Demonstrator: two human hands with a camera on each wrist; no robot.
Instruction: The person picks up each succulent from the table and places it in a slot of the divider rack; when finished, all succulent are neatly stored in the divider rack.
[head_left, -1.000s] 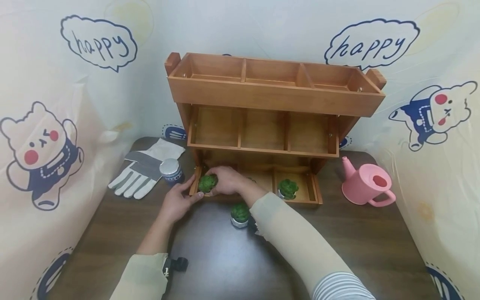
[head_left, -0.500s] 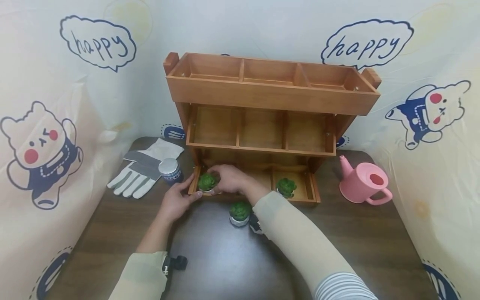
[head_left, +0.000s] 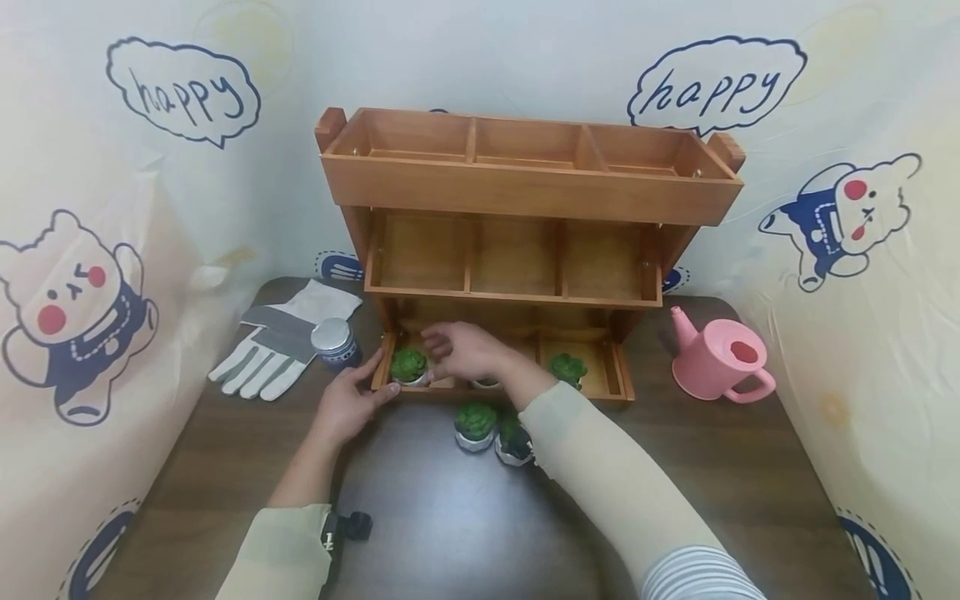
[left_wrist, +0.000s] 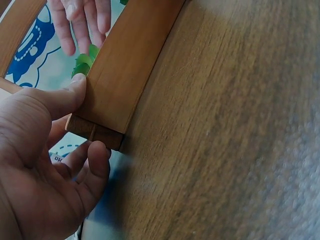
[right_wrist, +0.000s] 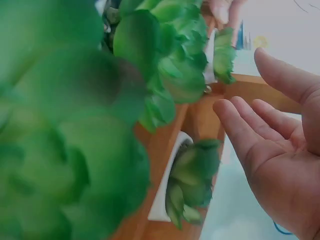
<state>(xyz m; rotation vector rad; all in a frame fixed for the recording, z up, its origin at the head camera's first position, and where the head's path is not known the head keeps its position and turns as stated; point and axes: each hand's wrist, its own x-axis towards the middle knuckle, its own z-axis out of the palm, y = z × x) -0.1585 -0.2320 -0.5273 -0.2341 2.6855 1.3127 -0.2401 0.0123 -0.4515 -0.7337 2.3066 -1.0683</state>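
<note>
On our table two plants remain; the shelf seemingly holds three, one mostly hidden. Our left hand grips its end; our right hand hangs empty.

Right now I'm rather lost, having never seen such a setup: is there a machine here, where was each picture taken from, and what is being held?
No machine is at work: these are a person's bare hands. The wide picture comes from a camera worn on the head, the close ones from a camera on each wrist. On the table are a wooden shelf, a pink watering can, a blue jar, at least one glove and two potted plants. More plants sit in the shelf's bottom tray. The left hand grips that tray's left corner. The right hand is open beside the leftmost plant, holding nothing.
</note>
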